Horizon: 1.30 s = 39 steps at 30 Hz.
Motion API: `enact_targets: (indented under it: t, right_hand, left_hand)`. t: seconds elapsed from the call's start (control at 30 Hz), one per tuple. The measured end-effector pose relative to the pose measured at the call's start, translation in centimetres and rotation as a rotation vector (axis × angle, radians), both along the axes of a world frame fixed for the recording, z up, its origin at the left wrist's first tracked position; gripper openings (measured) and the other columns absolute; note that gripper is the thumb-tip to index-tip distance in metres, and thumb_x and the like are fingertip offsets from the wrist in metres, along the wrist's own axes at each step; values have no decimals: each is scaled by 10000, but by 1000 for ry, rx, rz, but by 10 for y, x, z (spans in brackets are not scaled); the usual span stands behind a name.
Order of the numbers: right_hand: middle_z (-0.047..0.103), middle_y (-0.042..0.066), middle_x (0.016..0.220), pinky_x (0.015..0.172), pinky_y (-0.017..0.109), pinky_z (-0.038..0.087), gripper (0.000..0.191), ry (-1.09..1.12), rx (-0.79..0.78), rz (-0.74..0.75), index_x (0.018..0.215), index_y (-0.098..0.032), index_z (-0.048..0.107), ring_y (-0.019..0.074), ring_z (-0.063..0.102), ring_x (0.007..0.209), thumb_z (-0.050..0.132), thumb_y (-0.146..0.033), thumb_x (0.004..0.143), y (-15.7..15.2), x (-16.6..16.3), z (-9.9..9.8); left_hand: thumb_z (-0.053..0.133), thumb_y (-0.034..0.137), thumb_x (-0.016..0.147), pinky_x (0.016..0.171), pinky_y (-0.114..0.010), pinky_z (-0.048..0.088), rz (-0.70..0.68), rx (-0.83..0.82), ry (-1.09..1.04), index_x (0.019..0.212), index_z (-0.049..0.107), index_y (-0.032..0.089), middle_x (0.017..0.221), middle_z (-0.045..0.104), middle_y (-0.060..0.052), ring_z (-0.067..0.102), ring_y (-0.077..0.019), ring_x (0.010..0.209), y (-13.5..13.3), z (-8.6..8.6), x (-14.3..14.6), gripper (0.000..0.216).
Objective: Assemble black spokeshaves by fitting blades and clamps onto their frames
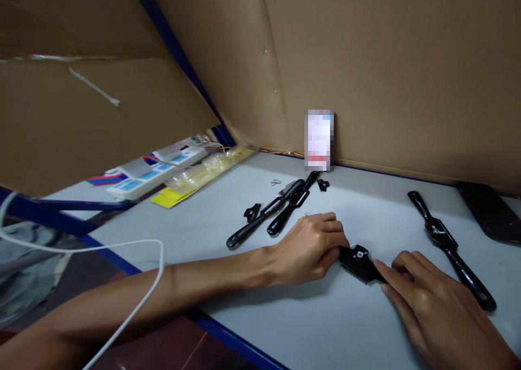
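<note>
Both hands grip a black spokeshave (359, 262) just above the grey tabletop. My left hand (310, 248) is closed round its left handle, and my right hand (427, 299) pinches the right handle between thumb and fingers. At the middle of the tool a silvery screw shows on the black cap. Beyond my left hand lie two black spokeshave bodies, one (266, 214) beside the other (291, 204), with a loose black cap (252, 212) at their left and another (323, 185) behind. Another spokeshave (442, 237) rests to the right of my right hand.
A phone (319, 140) with a lit, blurred screen leans on the cardboard wall (386, 71). Small screws (275, 183) lie near it. Clear plastic packs with yellow card (207, 169) and a power strip (157, 172) are at left. A dark phone-like slab (490, 211) lies at right. A white cable (158, 272) crosses my left forearm.
</note>
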State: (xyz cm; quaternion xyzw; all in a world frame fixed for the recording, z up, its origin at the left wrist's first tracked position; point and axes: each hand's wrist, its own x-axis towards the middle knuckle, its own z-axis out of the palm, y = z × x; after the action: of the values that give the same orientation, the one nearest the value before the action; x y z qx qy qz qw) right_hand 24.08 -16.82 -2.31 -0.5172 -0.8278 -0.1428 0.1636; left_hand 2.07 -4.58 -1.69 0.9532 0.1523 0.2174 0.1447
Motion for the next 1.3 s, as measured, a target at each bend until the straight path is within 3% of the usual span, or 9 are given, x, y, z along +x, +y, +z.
enact_targets:
  t: [0.27,0.47,0.57,0.67,0.73,0.83,0.97,1.17,1.3]
  right_hand:
    - [678,112,845,603,363,593,439,10,14,1,1107,-118,755,236,705,745,403,-21,864,0,0,-3]
    - [645,82,813,585,350,558,360,54,-9,-38,878,-163,725,216,670,696,411,6,830,1,-1,-3]
    - [645,81,822,590,343,549,361,39,-15,-34,916,-169,719,214,666,696,407,-4,844,0,-2,-2]
    - [646,85,835,599,342,548,349,34,-36,-38,933,-167,716,213,664,704,404,-25,867,0,-2,-3]
    - [648,88,841,605,346,552,349,32,-42,-38,942,-168,719,216,662,715,403,-36,875,0,-2,-4]
    - [653,92,846,618,361,563,360,20,-29,-42,958,-163,726,225,665,731,402,-34,869,0,-2,-6]
    - [653,91,847,604,365,571,369,28,-25,-35,967,-163,728,228,668,730,415,-15,840,0,-1,-5]
    - [651,87,839,603,373,580,362,22,-21,-33,959,-164,720,234,675,724,428,-2,819,0,-1,-5]
    - [646,85,837,613,366,569,366,30,-21,-50,949,-174,719,231,668,729,417,-4,829,-1,-2,-8]
  left_hand:
    - [524,220,995,797,-371,515,34,27,-66,1115,687,140,1026,652,-103,569,-215,906,-6,0,4,218]
    - [521,27,875,911,-383,504,-128,-46,-81,1044,726,200,1172,580,-102,550,-224,1047,-5,2,4,317]
    - [499,38,896,923,-398,497,-64,-83,-117,1045,673,181,1185,578,-103,543,-224,1060,-6,2,3,271]
    - [567,199,973,889,-403,486,36,-88,-114,1070,626,160,1129,595,-102,541,-228,1005,-8,0,5,120]
    - [631,287,971,877,-400,477,67,-71,-94,1043,634,165,1111,597,-95,540,-231,989,-10,-2,6,141]
    - [592,209,975,879,-382,478,34,-35,-70,1025,663,182,1135,588,-92,539,-225,1004,-12,-4,8,91]
    - [565,195,979,867,-389,491,26,-9,-71,1156,656,176,1137,592,-104,543,-230,1002,-12,-5,9,200]
    - [569,206,998,867,-372,491,32,-51,-108,1108,680,166,1111,611,-92,555,-216,988,-11,-5,11,161]
    - [692,426,945,839,-389,506,144,-58,-91,1153,631,154,1089,620,-92,569,-235,963,-11,-6,11,348]
